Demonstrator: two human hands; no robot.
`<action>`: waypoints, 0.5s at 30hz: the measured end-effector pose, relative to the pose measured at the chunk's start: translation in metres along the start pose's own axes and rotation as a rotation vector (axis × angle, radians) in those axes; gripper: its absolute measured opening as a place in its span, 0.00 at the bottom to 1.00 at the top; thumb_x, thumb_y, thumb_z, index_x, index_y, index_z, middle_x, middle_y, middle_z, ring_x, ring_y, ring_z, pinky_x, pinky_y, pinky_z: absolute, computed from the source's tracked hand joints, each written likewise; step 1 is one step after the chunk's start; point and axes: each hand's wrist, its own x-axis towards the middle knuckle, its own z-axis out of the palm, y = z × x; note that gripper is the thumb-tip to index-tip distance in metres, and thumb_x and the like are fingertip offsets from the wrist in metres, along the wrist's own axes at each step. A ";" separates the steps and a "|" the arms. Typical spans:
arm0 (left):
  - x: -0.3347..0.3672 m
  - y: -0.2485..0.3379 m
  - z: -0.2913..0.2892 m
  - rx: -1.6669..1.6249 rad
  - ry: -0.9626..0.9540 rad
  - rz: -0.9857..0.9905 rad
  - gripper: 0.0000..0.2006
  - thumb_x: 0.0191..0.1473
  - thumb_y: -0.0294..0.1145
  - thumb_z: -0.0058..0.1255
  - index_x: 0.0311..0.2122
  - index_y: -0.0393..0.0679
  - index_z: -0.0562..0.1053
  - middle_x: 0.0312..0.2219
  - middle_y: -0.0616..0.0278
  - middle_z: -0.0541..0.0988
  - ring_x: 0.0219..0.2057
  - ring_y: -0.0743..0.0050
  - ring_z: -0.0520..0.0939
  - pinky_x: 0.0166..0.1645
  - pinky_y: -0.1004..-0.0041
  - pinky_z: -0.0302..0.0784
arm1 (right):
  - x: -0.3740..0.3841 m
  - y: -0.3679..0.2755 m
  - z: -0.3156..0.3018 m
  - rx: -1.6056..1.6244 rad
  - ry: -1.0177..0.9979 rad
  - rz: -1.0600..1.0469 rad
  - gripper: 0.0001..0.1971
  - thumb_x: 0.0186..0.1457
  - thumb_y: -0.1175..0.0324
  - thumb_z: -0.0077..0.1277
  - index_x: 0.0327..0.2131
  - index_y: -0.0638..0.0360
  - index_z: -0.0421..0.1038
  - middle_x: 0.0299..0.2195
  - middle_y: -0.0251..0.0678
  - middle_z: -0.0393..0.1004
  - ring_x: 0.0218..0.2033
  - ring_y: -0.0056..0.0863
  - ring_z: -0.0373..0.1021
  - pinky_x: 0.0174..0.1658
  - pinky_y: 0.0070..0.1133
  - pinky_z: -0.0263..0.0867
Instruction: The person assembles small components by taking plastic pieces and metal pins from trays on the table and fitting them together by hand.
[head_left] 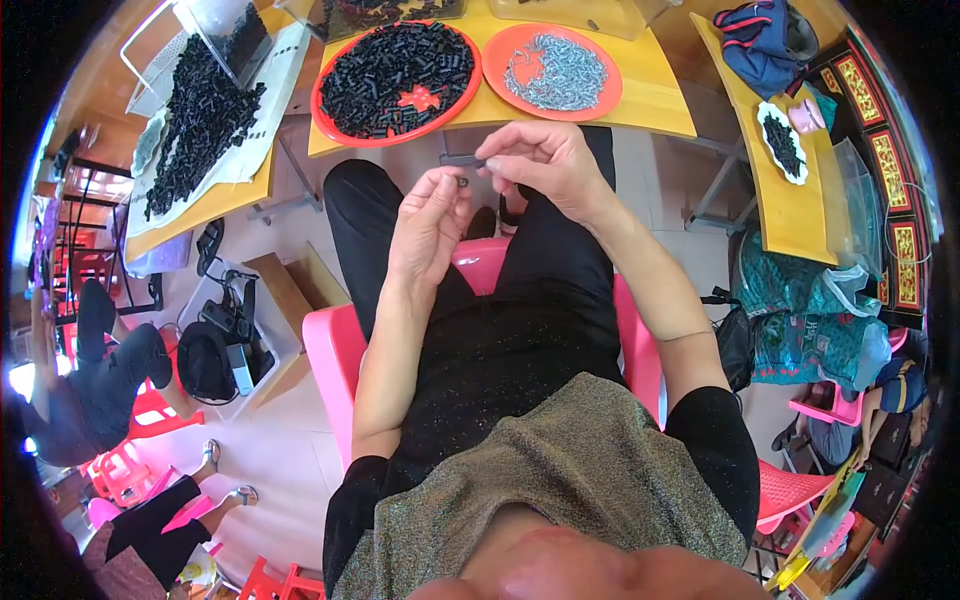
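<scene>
Right grip (553, 162) pinches black piece (458, 160), one end finger-hidden.

a slim, black, oblong piece (460, 160) sits at the fingertips of the right hand (545, 165), lying nearly level, its free end pointing left. just below it — apart from it — a small dark piece (463, 182), its visible end rounded, is pinched by the left hand (430, 222), mostly hidden, its full shape unclear.
</scene>
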 end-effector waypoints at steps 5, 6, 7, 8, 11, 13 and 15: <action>-0.002 0.001 0.001 0.076 0.139 0.024 0.07 0.58 0.29 0.47 0.40 0.40 0.71 0.32 0.65 0.76 0.30 0.83 0.75 0.37 0.83 0.72 | -0.003 -0.004 0.009 -0.004 -0.009 0.098 0.08 0.52 0.74 0.52 0.36 0.66 0.74 0.25 0.30 0.75 0.24 0.13 0.70 0.27 0.12 0.65; -0.002 0.001 0.001 0.095 0.167 0.028 0.08 0.58 0.29 0.47 0.41 0.40 0.71 0.33 0.66 0.76 0.30 0.83 0.75 0.37 0.82 0.72 | -0.003 -0.004 0.011 -0.004 -0.008 0.110 0.08 0.52 0.75 0.52 0.36 0.67 0.74 0.25 0.31 0.75 0.24 0.14 0.70 0.30 0.14 0.67; -0.001 0.002 0.002 0.079 0.165 0.040 0.08 0.57 0.28 0.47 0.41 0.39 0.71 0.33 0.65 0.76 0.30 0.83 0.76 0.38 0.83 0.73 | -0.003 -0.003 0.012 -0.022 -0.008 0.094 0.08 0.52 0.74 0.52 0.36 0.66 0.74 0.24 0.30 0.74 0.24 0.13 0.69 0.28 0.12 0.65; -0.001 0.002 0.002 0.065 0.164 0.052 0.08 0.57 0.27 0.48 0.41 0.38 0.71 0.33 0.65 0.76 0.30 0.83 0.76 0.38 0.84 0.74 | -0.003 -0.002 0.013 -0.039 -0.008 0.078 0.08 0.53 0.74 0.52 0.36 0.65 0.74 0.23 0.29 0.74 0.23 0.12 0.68 0.26 0.11 0.64; -0.001 0.002 0.002 0.054 0.163 0.070 0.10 0.56 0.24 0.48 0.43 0.36 0.71 0.33 0.64 0.76 0.31 0.83 0.77 0.39 0.85 0.75 | -0.001 0.005 0.016 -0.043 0.000 0.020 0.07 0.53 0.74 0.52 0.36 0.65 0.74 0.22 0.28 0.73 0.23 0.11 0.67 0.25 0.11 0.62; -0.001 0.003 0.003 0.051 0.167 0.072 0.11 0.56 0.24 0.47 0.45 0.35 0.71 0.33 0.64 0.76 0.32 0.83 0.77 0.39 0.85 0.75 | -0.001 0.008 0.016 -0.040 0.010 0.001 0.07 0.53 0.74 0.52 0.36 0.65 0.74 0.22 0.28 0.73 0.23 0.12 0.66 0.26 0.12 0.63; -0.001 0.003 0.003 0.043 0.200 0.064 0.12 0.56 0.23 0.47 0.46 0.35 0.70 0.34 0.64 0.76 0.33 0.82 0.77 0.39 0.85 0.75 | -0.002 0.010 0.016 -0.045 0.020 0.007 0.07 0.53 0.75 0.52 0.36 0.66 0.74 0.23 0.28 0.73 0.23 0.12 0.67 0.28 0.12 0.64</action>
